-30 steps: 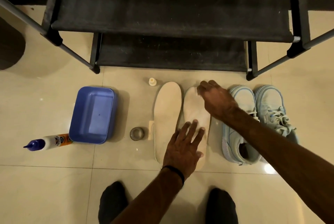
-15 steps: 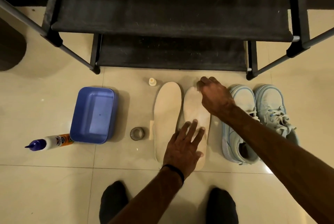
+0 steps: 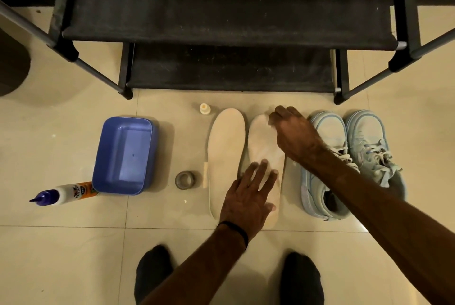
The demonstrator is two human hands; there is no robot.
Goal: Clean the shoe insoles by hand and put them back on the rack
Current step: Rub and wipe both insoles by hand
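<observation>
Two cream insoles lie side by side on the tiled floor in front of the black shoe rack (image 3: 221, 34). The left insole (image 3: 226, 152) lies untouched. My left hand (image 3: 248, 196) presses flat with spread fingers on the heel half of the right insole (image 3: 264, 142). My right hand (image 3: 293, 135) is at the toe end of that insole, fingers curled down on its tip; what they hold, if anything, is hidden. A pair of light blue sneakers (image 3: 349, 157) stands to the right of the insoles.
A blue plastic tub (image 3: 124, 154) sits on the floor to the left, with a glue-type bottle (image 3: 61, 194) lying beside it. A tape roll (image 3: 184, 180) and a small cap (image 3: 204, 108) lie near the insoles. My two dark-socked feet (image 3: 152, 272) are at the bottom.
My right hand has shifted slightly up along the toe end of the right insole. My left hand stays pressed on its heel half.
</observation>
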